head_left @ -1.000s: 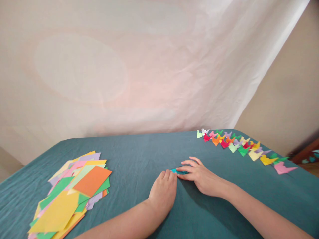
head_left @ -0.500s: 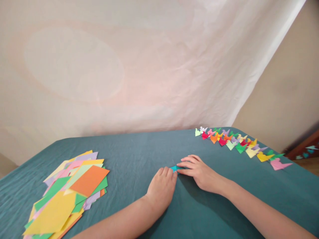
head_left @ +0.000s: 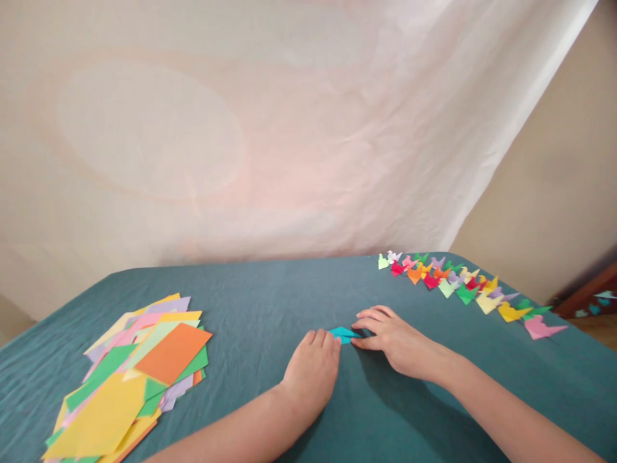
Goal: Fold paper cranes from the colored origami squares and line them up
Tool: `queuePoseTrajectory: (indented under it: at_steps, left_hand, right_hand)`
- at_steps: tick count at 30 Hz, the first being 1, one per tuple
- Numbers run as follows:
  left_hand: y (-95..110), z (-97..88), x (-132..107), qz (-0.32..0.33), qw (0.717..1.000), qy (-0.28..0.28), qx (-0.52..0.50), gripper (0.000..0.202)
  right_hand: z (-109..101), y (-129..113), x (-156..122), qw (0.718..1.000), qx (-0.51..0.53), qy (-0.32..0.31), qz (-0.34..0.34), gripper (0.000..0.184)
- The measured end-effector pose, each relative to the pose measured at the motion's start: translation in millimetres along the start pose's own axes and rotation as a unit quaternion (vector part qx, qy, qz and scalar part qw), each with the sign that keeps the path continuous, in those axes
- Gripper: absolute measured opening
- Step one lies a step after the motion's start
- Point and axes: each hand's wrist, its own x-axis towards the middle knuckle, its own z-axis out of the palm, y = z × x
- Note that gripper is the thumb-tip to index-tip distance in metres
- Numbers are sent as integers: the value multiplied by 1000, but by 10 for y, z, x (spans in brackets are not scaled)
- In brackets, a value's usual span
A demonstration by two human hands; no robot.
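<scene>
Mid-counter point(head_left: 270, 296), between both hands, lies a small teal paper point(head_left: 343, 334), partly folded by the look of it. Far right of it runs a row of finished figures point(head_left: 463, 286); far left sits a pile of flat sheets point(head_left: 139, 366), so plenty seems left to fold. The left hand point(head_left: 312, 370) lies flat, its grip spread, fingertips touching the paper's left end; the right hand point(head_left: 395, 337) pinches its right tip.

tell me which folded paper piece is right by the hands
The teal one, alone between the left hand and right hand; the others form a multicoloured row far right.
</scene>
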Motion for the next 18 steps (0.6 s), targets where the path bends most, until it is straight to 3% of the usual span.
queuePoseTrajectory:
  at_steps: [6, 10, 13, 15, 18]
  left_hand:
    - [-2, 51, 8, 9, 1000, -8, 21, 31]
    - [22, 82, 0, 9, 999, -6, 39, 33]
    - [35, 118, -1, 4, 999, -1, 34, 36]
    - [37, 146, 5, -4, 1000, 0, 28, 36]
    - [40, 170, 12, -12, 999, -9, 40, 38]
  right_hand:
    - [16, 28, -40, 999, 28, -3, 17, 36]
    - [-188, -5, 37, 996, 80, -18, 26, 43]
    - [-257, -137, -56, 991, 133, 25, 19, 47]
    - [-38, -291, -365, 987, 153, 45, -13, 41]
    - [764, -615, -1225, 953, 195, 108, -204, 33]
